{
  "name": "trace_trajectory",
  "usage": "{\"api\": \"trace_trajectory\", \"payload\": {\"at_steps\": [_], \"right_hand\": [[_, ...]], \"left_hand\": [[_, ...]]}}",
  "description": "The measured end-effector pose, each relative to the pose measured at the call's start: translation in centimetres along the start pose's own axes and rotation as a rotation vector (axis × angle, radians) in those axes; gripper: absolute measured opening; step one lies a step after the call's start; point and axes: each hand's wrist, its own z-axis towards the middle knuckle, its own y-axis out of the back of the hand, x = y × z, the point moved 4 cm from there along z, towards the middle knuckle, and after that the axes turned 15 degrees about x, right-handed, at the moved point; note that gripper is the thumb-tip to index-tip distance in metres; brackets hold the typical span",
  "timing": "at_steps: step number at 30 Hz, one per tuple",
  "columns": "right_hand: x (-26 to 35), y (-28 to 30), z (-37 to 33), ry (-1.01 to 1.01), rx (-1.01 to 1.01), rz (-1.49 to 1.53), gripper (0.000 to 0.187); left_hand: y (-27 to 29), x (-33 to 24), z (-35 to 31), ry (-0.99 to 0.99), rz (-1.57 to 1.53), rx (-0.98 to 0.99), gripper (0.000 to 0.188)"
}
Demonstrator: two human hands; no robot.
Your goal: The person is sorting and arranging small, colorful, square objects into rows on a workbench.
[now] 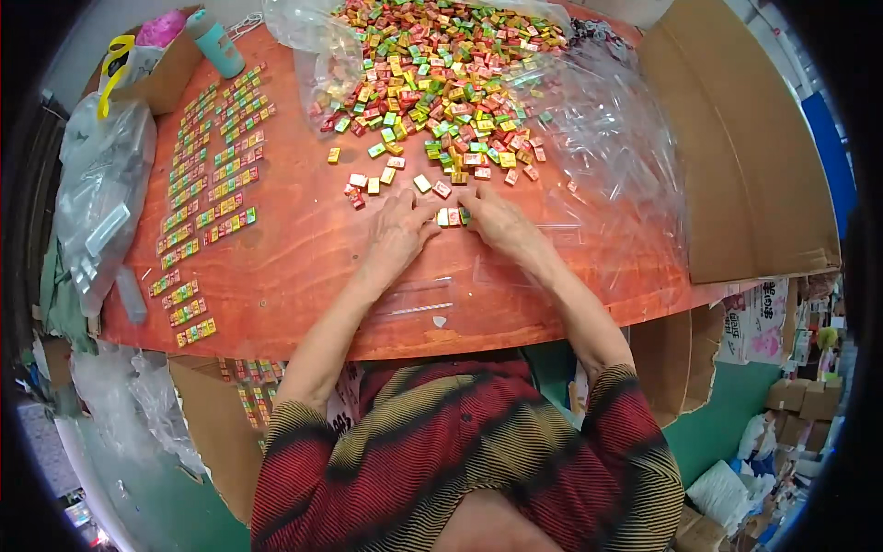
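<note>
A short row of small coloured boxes (pixel 452 217) lies on the red table in front of me. My left hand (pixel 400 230) is curled at the row's left end, its fingertips close against it. On the other side, my right hand (pixel 501 223) has its bent fingers on the right end, partly covering the last box. Just beyond the hands are loose small boxes, among them a pale yellow one (pixel 422 183) and a red and white one (pixel 441 189). Further back rises a large heap of such boxes (pixel 451 74) in red, yellow, green and orange.
Finished-looking rows of boxes (pixel 221 175) line the table's left side. Clear plastic sheeting (pixel 607 138) spreads at the right, beside a tall cardboard flap (pixel 745 147). A turquoise bottle (pixel 216 44) stands at the back left. Below the table edge, an open carton (pixel 216 405) holds more rows.
</note>
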Motion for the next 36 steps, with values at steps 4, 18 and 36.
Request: {"api": "trace_trajectory", "payload": {"at_steps": [4,18,36], "right_hand": [[0.8,0.2,-0.3,0.065,-0.020,0.110,0.034],[5.3,-1.2,-3.1,0.140,-0.134,0.158,0.027],[9.8,-8.4,-8.8,0.129,-0.080,-0.176,0.067]], "left_hand": [[-0.1,0.0,-0.3,0.015,-0.002,0.023,0.037],[1.8,-2.2,-4.9,0.145,0.066,0.051,0.034],[-0.4,-4.5,-14.8,0.276,0.267,0.216,0.076]]}}
